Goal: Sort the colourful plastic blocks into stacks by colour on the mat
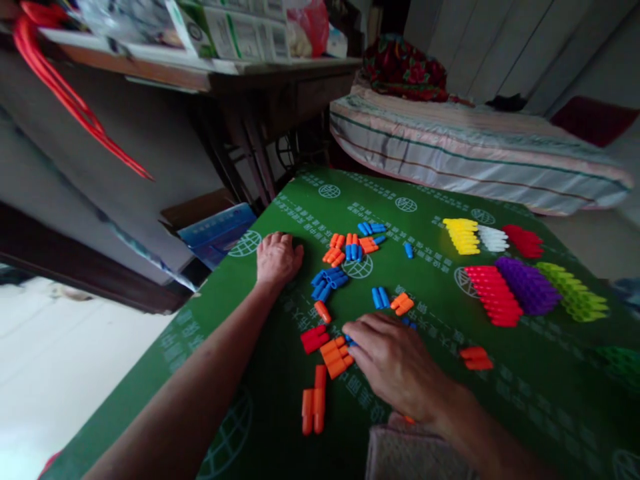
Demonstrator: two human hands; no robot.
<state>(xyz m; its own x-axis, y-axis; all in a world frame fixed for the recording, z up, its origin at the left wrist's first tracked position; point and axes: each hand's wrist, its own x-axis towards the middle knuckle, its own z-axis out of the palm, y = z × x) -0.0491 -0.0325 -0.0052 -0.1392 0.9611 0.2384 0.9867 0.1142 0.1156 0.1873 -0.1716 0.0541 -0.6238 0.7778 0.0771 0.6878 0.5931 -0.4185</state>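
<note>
My left hand (278, 259) rests on the green table (280, 400), its fingers bent and nothing visible in them; whether they enclose anything is hidden. Nearer the middle, my right hand (383, 350) has its fingers bent together over a small blue piece (349, 341), mostly covered by the fingertips. Beside those fingertips lie a joined orange block (337, 357) and a red piece (314, 339). Between the hands are a blue cluster (327, 283) and a single orange piece (323, 311). Blue pieces (381, 298) and an orange group (402, 304) lie just beyond my right hand.
Sorted yellow (461, 236), white (493, 238), red (493, 295), purple (529, 285) and lime blocks (571, 291) stand at the right. A desk (200, 75) holding boxes is at the back left, a bed (465, 147) behind. Cloth (417, 457) shows at the near edge.
</note>
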